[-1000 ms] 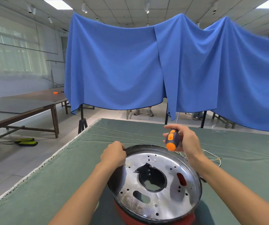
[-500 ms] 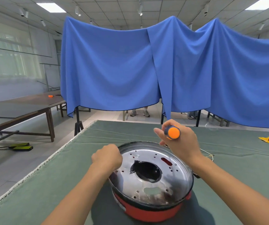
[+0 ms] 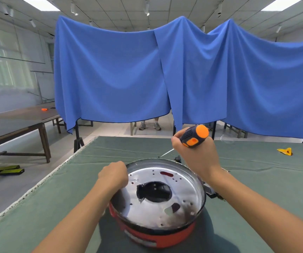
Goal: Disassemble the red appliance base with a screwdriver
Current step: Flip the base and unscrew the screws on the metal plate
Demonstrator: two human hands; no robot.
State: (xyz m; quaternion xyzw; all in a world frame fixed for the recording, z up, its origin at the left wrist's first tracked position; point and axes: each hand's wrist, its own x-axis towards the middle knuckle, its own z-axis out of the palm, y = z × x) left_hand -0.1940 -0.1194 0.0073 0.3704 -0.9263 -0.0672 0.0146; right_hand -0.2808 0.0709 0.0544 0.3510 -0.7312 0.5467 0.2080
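Observation:
The red appliance base (image 3: 158, 234) stands on the green table cloth (image 3: 55, 207) in front of me. Its shiny metal inner pan has a large dark hole in the middle and several small holes. My left hand (image 3: 113, 175) grips the pan's left rim with curled fingers. My right hand (image 3: 196, 154) hovers over the far right rim and holds a screwdriver (image 3: 193, 136) by its dark and orange handle. The thin shaft points down and left toward the far rim; its tip is hard to make out.
A yellow object (image 3: 285, 151) lies on the cloth at the far right. Small dark hardware (image 3: 211, 192) and a wire sit beside the base's right side. Blue drapes (image 3: 147, 73) hang behind the table. A wooden table (image 3: 19, 123) stands to the left.
My right hand has lifted and tilted the screwdriver, so its orange end now points up and right. The camera view has dropped back, showing more of the red housing. My left hand keeps its grip.

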